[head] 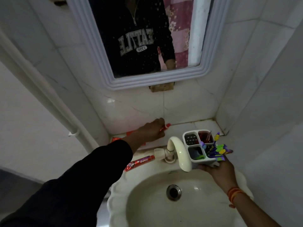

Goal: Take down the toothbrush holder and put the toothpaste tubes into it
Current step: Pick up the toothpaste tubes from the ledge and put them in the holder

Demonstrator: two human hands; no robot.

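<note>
My right hand (216, 168) holds a white toothbrush holder (199, 148) from below, above the sink's right rim; its compartments carry several purple and green toothbrushes. My left hand (151, 131) reaches to the tiled ledge behind the tap and closes on a red toothpaste tube (165, 126), whose cap pokes out past the fingers. A second red toothpaste tube (139, 163) lies flat on the sink rim left of the tap, under my left forearm. More red packaging (115, 139) lies on the ledge, partly hidden by my left sleeve.
A cream tap (177, 153) curves over the white basin (147, 210) right beside the holder. A mirror (139, 38) hangs above on the tiled wall. A white pipe (54, 104) runs down the left wall. Tiled walls close in on both sides.
</note>
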